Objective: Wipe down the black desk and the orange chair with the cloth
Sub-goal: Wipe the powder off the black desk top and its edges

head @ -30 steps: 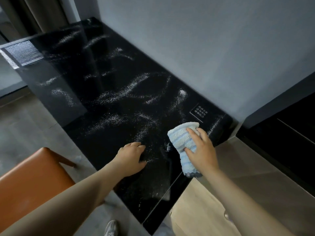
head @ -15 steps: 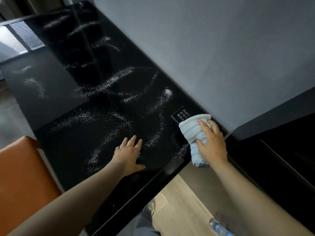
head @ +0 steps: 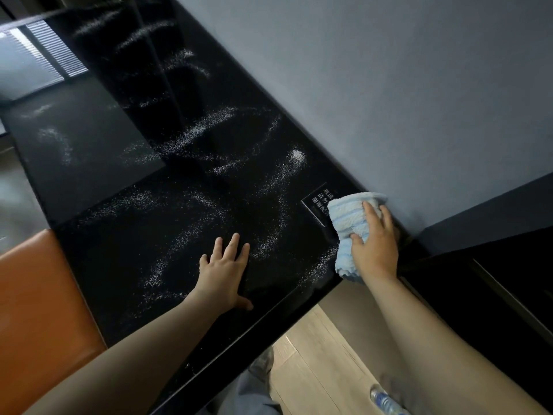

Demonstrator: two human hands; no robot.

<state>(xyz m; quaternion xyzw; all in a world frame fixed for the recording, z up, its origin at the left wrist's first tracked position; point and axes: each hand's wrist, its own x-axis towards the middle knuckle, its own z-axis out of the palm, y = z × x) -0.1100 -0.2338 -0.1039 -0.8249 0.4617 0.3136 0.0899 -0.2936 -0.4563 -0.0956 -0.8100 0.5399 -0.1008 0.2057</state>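
At the bench's right end, against the wall: the right hand [head: 375,244] presses a folded, light-blue striped cloth [head: 348,218] onto the glossy black top.
Right grip: fingers are laid over the cloth and the thumb is tucked against its side. The grip is narrow and closed on the fabric.
Cloth's lie: the long axis runs from the wall-side corner toward the front edge. The far end points at the wall [head: 389,85] and the near end lies under the wrist. I cannot tell whether it overhangs the edge.
Left grip: the left hand [head: 226,272] lies flat on the bench [head: 89,163] with fingers straight and spread. It holds nothing and sits apart from the cloth.
Bench surface: white powdery streaks [head: 209,127] swirl over most of the top, from just beside the cloth to the far end. A small printed label [head: 317,202] is partly covered by the cloth.
Orange chair [head: 39,310]: it stands at the lower left, beside the bench's front edge. Neither hand touches it.
Progress: early, by my judgement. Only the corner under the cloth is being worked, and almost all the streaked top and the whole chair are left.
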